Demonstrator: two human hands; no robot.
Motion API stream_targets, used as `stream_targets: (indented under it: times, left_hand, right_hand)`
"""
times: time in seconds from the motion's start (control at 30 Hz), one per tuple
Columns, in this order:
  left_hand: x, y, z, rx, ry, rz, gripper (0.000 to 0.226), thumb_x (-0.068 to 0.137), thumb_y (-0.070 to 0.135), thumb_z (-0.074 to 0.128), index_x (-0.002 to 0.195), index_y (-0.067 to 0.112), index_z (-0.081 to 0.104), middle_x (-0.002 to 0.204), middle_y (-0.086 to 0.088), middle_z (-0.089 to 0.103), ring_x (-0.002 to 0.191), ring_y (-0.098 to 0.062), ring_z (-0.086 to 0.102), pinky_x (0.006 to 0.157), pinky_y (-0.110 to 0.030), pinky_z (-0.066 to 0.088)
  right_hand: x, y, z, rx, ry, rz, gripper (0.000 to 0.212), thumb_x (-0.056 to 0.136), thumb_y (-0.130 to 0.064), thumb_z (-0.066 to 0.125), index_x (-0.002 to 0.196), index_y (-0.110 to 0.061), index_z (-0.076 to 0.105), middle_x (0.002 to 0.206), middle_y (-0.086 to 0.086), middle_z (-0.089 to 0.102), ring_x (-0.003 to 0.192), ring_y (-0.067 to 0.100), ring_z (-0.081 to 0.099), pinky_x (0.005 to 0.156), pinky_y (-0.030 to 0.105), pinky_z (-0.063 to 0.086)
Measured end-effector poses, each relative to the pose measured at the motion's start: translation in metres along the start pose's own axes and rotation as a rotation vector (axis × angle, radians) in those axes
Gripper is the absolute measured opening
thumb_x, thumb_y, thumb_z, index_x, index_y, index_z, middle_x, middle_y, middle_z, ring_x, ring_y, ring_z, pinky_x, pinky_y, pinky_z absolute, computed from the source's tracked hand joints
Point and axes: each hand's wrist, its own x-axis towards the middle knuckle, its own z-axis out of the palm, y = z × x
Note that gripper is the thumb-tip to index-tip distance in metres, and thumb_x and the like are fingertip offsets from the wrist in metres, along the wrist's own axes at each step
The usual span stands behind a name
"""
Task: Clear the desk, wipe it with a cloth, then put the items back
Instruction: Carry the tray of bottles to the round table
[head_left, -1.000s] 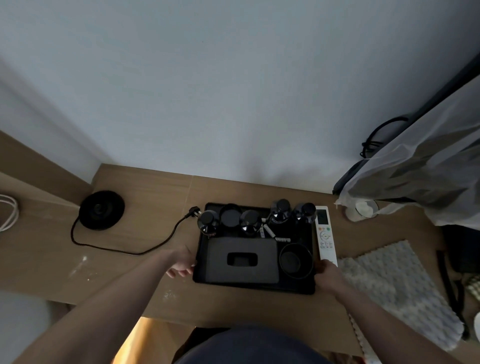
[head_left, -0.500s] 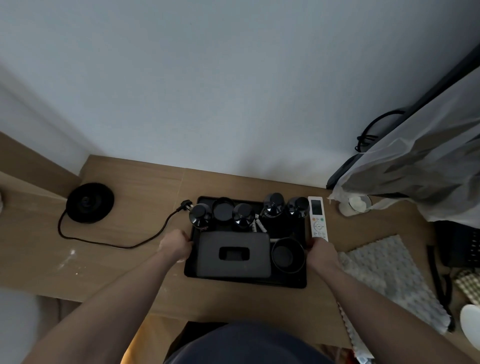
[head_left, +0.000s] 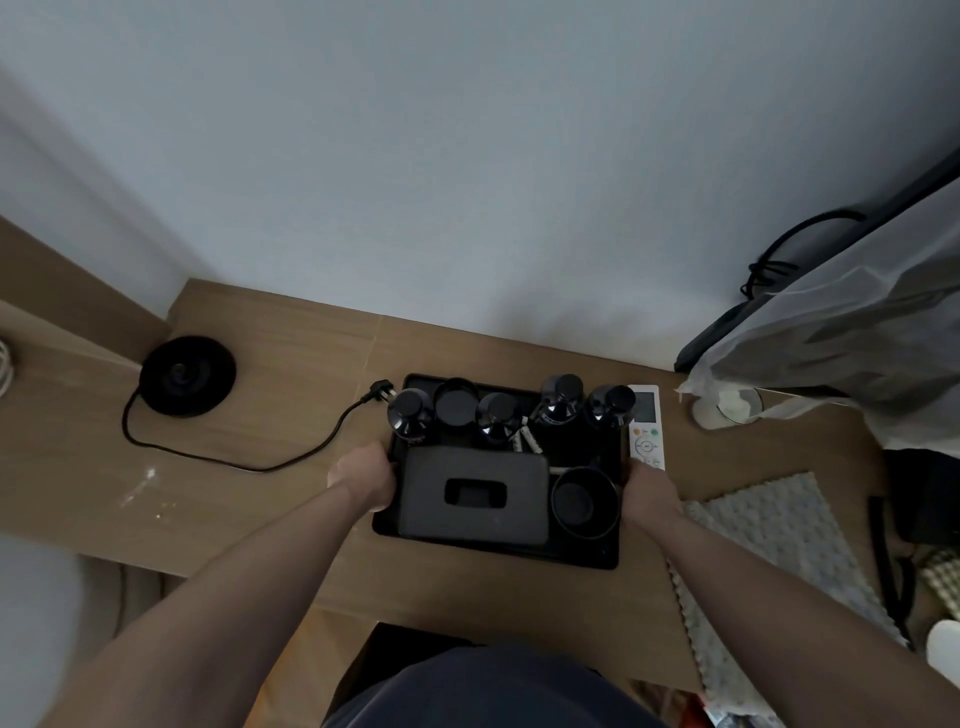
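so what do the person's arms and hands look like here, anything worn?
Both forearms are bare up to the frame edge: no sleeves in view. The left hand and right hand show no gloves, and no watch or wristband shows at either wrist. Rings can't be ruled out; the fingers are mostly hidden. Dark clothing shows at the bottom.

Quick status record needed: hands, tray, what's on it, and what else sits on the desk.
left hand: grips the tray's left edge
right hand: grips the tray's right edge
tray: black, on the desk; whether lifted cannot be told
on tray: tissue box, bowl, dark bottles along the back
remote: white, beside the tray's right edge
kettle base: back left, cord trailing to the tray
cloth: bumpy, grey, right of the tray
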Motion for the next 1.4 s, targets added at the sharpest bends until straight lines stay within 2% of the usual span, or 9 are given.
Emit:
stream_targets:
  times: [0.1,0.27,0.4,0.67,0.8,0.9,1.1,1.23,1.4]
  left_hand:
    - [0.002,0.001,-0.008,0.064,-0.047,0.047,0.014,0.094,0.021,0.046,0.099,0.017,0.058,0.105,-0.007,0.069,0.097,-0.031,0.068,0.070,-0.035,0.051]
    - [-0.001,-0.009,-0.001,-0.044,0.056,0.121,0.025,0.093,0.020,0.041,0.109,0.018,0.061,0.096,-0.006,0.069,0.085,-0.032,0.065,0.067,-0.037,0.051]
    - [-0.005,-0.010,0.005,-0.078,0.119,0.123,0.025,0.092,0.019,0.043,0.111,0.015,0.060,0.103,-0.010,0.071,0.092,-0.035,0.068,0.067,-0.035,0.047]
    - [-0.011,-0.011,-0.008,-0.108,-0.023,0.122,0.022,0.088,0.022,0.052,0.107,0.011,0.053,0.107,-0.011,0.065,0.096,-0.033,0.064,0.074,-0.039,0.051]
    - [-0.020,-0.008,-0.023,-0.258,-0.133,0.149,0.014,0.081,0.009,0.050,0.095,0.013,0.052,0.093,-0.010,0.064,0.088,-0.030,0.064,0.067,-0.041,0.055]
    - [-0.026,-0.010,-0.024,-0.317,-0.228,0.112,0.018,0.087,0.008,0.051,0.104,0.012,0.052,0.096,-0.011,0.067,0.085,-0.027,0.068,0.063,-0.036,0.059]
    - [-0.038,-0.021,-0.011,-0.393,-0.231,0.064,0.030,0.085,0.008,0.057,0.114,0.016,0.053,0.110,-0.009,0.064,0.099,-0.028,0.066,0.080,-0.043,0.063]
    - [-0.053,-0.025,-0.005,-0.348,-0.200,0.066,0.023,0.087,0.010,0.053,0.109,0.017,0.051,0.091,-0.003,0.061,0.086,-0.023,0.061,0.058,-0.027,0.051]
    - [-0.064,-0.045,0.013,-0.341,-0.147,0.073,0.032,0.076,0.020,0.050,0.107,0.020,0.056,0.099,-0.005,0.065,0.089,-0.024,0.065,0.075,-0.041,0.061]
  right_hand:
    - [-0.001,-0.001,-0.004,-0.021,-0.020,-0.033,0.021,0.098,-0.021,0.053,0.114,-0.013,0.064,0.114,0.013,0.071,0.107,0.033,0.067,0.077,0.030,0.044]
    - [-0.010,-0.003,-0.004,0.022,0.004,-0.034,0.020,0.101,-0.026,0.049,0.112,-0.017,0.064,0.113,0.011,0.069,0.109,0.034,0.066,0.080,0.033,0.046]
    - [-0.014,-0.002,-0.002,0.097,0.023,-0.034,0.014,0.101,-0.024,0.050,0.104,-0.017,0.062,0.106,0.008,0.069,0.102,0.031,0.066,0.079,0.034,0.049]
    - [-0.008,-0.001,-0.004,0.218,-0.033,0.003,0.024,0.099,-0.021,0.059,0.120,-0.010,0.063,0.119,0.013,0.069,0.110,0.033,0.065,0.082,0.031,0.046]
    - [0.000,0.004,-0.008,0.294,-0.158,0.042,0.009,0.094,-0.016,0.065,0.102,-0.016,0.062,0.106,0.016,0.071,0.094,0.039,0.072,0.080,0.053,0.062]
    - [0.001,0.001,-0.011,0.393,-0.228,0.142,0.024,0.090,-0.004,0.069,0.111,-0.008,0.057,0.108,0.024,0.066,0.086,0.046,0.072,0.067,0.061,0.062]
    - [-0.009,-0.002,-0.007,0.423,-0.298,0.190,0.026,0.085,0.000,0.077,0.103,-0.006,0.058,0.103,0.025,0.066,0.082,0.045,0.073,0.068,0.059,0.063]
    - [-0.016,0.000,-0.003,0.430,-0.308,0.184,0.040,0.084,-0.003,0.077,0.118,-0.001,0.056,0.106,0.024,0.066,0.079,0.042,0.073,0.055,0.051,0.063]
    - [-0.029,0.000,-0.002,0.418,-0.304,0.143,0.046,0.082,-0.005,0.079,0.123,-0.004,0.056,0.109,0.021,0.066,0.079,0.039,0.073,0.051,0.043,0.061]
